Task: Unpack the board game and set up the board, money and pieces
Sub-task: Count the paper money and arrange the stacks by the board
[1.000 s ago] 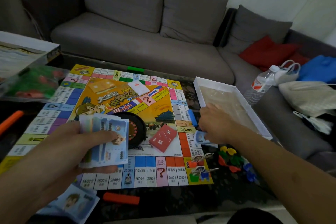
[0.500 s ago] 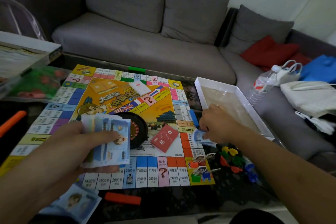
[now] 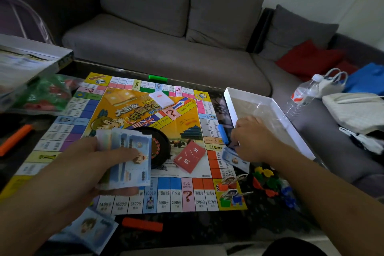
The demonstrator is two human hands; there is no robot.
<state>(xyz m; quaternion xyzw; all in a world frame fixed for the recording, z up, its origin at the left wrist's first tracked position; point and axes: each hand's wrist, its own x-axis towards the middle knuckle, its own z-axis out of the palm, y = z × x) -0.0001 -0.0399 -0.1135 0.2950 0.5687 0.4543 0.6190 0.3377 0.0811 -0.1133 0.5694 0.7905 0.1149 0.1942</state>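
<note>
head view, looking down over a dark table [image 3: 197,233]. the game board [image 3: 145,143] lay unfolded and flat on it, a yellow centre framed by coloured property squares. on the board sat a black spinner wheel [image 3: 161,148], a red card deck [image 3: 190,157] and a white card deck [image 3: 162,99]; standing character pieces [image 3: 231,192] occupied its near right corner. the left hand [image 3: 83,172] gripped a fanned stack of pale blue play money [image 3: 128,162], thumb curled over the top, above the board's near left part. the right hand [image 3: 256,139], fingers curled downward, pinched a blue note [image 3: 233,158] at the board's right edge, just beside a blue bar [image 3: 222,133]. more notes [image 3: 91,228] lay at the near left table edge, partly hidden by the left forearm. a white box tray [image 3: 268,118] stood right of the board, loose coloured pieces [image 3: 270,185] near it; an orange bar [image 3: 142,224] lay in front, a green bar [image 3: 158,78] behind. a grey sofa [image 3: 166,52] carried a water bottle [image 3: 303,94]. compared with the frame half a second before, the right hand had shifted slightly toward the tray while the left kept its stack in place.
</note>
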